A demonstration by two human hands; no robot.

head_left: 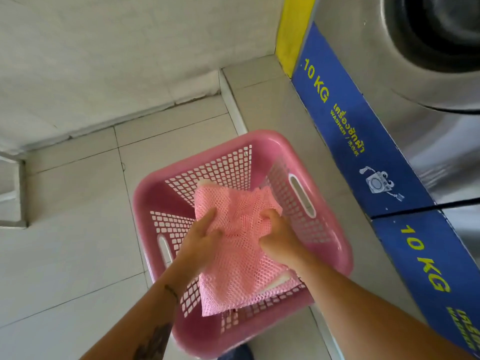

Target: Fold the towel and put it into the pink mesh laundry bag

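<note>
Mesh laundry bag (241,276), pink open-weave netting, bunched by both hands.

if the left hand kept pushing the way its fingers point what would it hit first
Probably more of the pink mesh bag that the left hand already grips, then the far wall of the pink basket; depth is unclear.

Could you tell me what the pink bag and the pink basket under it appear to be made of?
The mesh bag looks like soft synthetic netting: open weave, bunching under both hands. The basket seems rigid moulded plastic, with a smooth, slightly glossy rim and perforated walls.
</note>
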